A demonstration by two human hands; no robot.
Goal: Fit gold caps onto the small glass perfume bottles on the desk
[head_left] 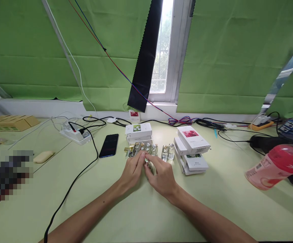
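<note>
Standing or leaning between the two hands, the small bottle (147, 162) shows its top end up and slightly away from the person; its long axis seems to run from that top down toward the person, though the fingers hide too much to tell its exact tilt. It is at the middle of the table (146, 216), just on the near side of a row of glass bottles (154, 149). The left hand (133, 169) has its fingers pressed together along one side, and I cannot tell whether they grip. The right hand (163, 178) pinches the bottle between thumb and forefinger, and the fingertips of both hands meet above it.

The hands partly block the row. Beyond it sits a stack of white boxes (139, 129); to the right are two more clear bottles (165, 153) and a looser pile of boxes (194, 139). A dark phone (109, 145) lies to the left, near a looping black cable (97, 152). What shows of the held bottle is shiny, with a metallic collar.
</note>
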